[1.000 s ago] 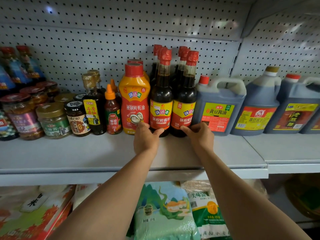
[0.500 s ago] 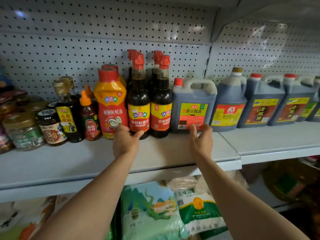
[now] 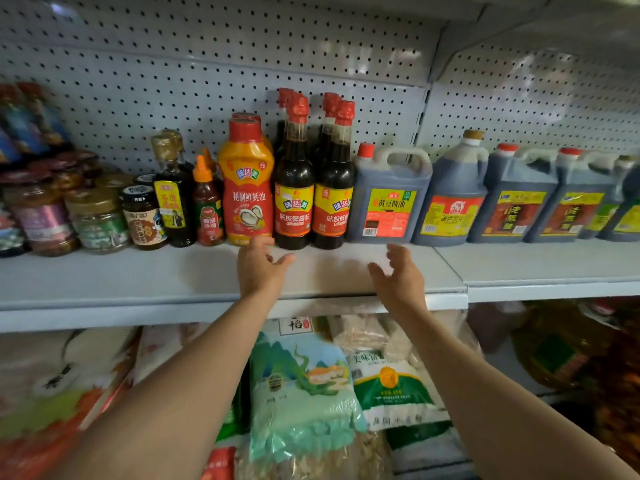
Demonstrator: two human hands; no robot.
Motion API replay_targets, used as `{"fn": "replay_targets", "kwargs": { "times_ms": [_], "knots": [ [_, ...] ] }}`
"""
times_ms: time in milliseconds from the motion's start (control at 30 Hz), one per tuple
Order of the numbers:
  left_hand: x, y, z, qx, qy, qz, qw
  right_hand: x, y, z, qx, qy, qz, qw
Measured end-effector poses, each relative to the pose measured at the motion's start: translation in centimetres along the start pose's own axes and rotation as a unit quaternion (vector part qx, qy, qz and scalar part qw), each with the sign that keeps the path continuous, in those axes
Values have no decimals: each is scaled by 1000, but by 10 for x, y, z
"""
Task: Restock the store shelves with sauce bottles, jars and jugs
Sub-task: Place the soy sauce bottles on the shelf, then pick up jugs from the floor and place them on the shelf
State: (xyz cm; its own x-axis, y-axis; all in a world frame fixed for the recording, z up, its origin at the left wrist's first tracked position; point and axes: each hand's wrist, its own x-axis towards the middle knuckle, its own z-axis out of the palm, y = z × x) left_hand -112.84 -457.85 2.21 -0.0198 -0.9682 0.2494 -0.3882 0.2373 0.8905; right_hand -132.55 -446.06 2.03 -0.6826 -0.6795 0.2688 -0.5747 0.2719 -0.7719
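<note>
Along the back of the shelf (image 3: 138, 282) the jugs (image 3: 389, 199), then the two soy sauce bottles (image 3: 294, 202), stood in line. Your left hand (image 3: 258, 268) and right hand (image 3: 398, 273) hovered near its front edge, fingers loose, holding nothing. That row looked placed; next you needed fresh stock.

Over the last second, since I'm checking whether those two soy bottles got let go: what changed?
Both hands came off them: left hand and right hand drew back, open, over the shelf. The two soy sauce bottles stayed upright in place.
</note>
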Motion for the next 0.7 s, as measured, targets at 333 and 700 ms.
{"fn": "replay_targets", "kwargs": {
  "times_ms": [333,700],
  "knots": [
    [-172,-66,-62,102,-35,-6,994,-148,8,-15,-194,-91,-110,971],
    [-286,-159,-110,199,-150,-83,965,-289,78,7,-281,-226,-9,933]
  ]
}}
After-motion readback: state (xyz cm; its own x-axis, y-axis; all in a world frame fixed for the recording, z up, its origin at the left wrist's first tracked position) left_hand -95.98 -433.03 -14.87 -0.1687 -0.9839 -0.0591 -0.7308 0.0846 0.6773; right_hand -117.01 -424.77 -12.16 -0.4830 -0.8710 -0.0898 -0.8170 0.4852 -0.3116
